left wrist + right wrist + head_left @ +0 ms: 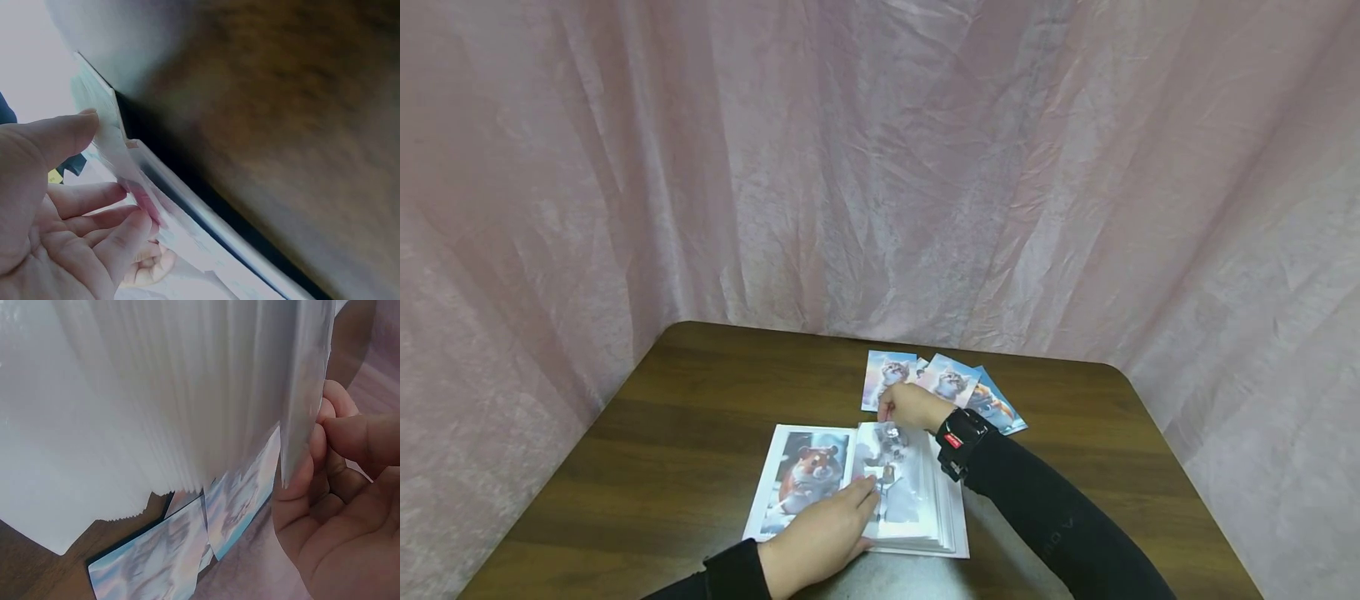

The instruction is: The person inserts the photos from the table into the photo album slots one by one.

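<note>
Table (692, 442) is giving passage at the frame's lower left, while album (913, 492), left hand (822, 532), right hand (916, 406) and cards (951, 379) are blocking lower centre.

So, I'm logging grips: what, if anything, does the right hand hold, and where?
Possibly the translucent plastic album page, by its top edge, where the right hand curls; a pinch isn't clear.

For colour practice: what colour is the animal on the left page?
The animal is mostly orange-brown, clearest in the head view.
</note>
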Demonstrator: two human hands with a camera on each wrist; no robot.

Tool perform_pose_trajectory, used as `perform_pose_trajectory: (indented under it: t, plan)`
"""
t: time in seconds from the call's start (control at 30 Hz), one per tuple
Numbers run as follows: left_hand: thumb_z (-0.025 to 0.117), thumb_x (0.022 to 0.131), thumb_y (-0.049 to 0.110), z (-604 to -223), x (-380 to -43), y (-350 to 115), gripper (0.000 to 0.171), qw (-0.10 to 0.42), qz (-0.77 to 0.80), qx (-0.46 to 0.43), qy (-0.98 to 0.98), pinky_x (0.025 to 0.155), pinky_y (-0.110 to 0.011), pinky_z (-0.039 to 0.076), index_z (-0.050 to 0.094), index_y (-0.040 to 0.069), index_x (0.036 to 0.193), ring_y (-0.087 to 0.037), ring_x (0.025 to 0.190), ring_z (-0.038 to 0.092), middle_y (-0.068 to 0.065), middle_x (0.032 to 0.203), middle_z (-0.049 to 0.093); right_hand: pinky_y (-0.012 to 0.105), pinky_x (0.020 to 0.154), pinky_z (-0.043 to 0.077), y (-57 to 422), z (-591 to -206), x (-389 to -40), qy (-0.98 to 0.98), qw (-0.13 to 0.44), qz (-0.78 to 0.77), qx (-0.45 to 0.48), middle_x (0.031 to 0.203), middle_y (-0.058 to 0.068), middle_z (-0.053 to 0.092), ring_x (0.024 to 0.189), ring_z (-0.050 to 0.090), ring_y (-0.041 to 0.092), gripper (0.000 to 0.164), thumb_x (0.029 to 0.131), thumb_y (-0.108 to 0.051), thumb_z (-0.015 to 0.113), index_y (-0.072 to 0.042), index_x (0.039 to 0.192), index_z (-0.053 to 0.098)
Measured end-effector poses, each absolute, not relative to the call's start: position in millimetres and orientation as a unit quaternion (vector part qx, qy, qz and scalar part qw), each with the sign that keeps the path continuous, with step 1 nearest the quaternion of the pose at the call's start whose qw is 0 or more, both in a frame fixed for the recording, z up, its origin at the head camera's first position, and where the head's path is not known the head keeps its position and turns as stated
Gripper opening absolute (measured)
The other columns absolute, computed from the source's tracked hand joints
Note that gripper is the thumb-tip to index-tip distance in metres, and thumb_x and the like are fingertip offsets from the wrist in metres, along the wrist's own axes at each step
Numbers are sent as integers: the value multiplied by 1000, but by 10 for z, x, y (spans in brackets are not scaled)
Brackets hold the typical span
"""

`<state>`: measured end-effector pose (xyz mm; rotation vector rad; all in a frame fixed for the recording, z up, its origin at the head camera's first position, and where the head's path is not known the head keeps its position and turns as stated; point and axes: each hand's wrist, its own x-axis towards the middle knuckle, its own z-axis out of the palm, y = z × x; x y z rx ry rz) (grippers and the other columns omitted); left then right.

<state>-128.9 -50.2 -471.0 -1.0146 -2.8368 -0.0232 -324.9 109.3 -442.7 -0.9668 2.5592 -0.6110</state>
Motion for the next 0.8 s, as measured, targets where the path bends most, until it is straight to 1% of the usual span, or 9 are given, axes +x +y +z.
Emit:
perform_pose_trajectory:
  t: [0.13, 0.37, 0.6, 0.8]
  plan:
    - [77, 88, 36, -4708, -1296, -502, 62, 67, -8, -336, -939, 98, -30, 51, 59, -2, 133, -25, 127, 57, -16, 139, 56, 27, 71, 51, 1078, -4412, -3236, 897, 179, -216, -342, 84, 0, 69, 76, 58, 12, 20, 87, 9, 64, -7, 81, 74]
    - [75, 90, 35, -4694, -1311, -499, 61, 48, -23, -327, -944, 100, -32, 50, 58, -2, 135, -25, 129, 56, -16, 141, 55, 26, 72, 52, 1073, -4374, -3208, 892, 190, -210, -352, 85, 1, 70, 76, 58, 10, 22, 86, 11, 62, -7, 82, 74]
    - [75, 90, 35, -4686, -1311, -499, 61, 42, -24, -325, -945, 100, -32, 50, 58, -2, 135, -25, 129, 55, -16, 141, 55, 25, 69, 50, 1102, -4390, -3191, 885, 201, -221, -357, 82, 1, 69, 74, 56, 9, 24, 86, 12, 60, -7, 82, 74]
    - [73, 92, 36, -4662, -1309, -503, 61, 32, -43, -320, -946, 102, -34, 49, 57, -2, 137, -26, 130, 55, -16, 142, 54, 24, 70, 50, 1145, -4426, -3206, 876, 197, -242, -368, 82, 3, 69, 74, 56, 8, 25, 87, 13, 57, -5, 85, 74]
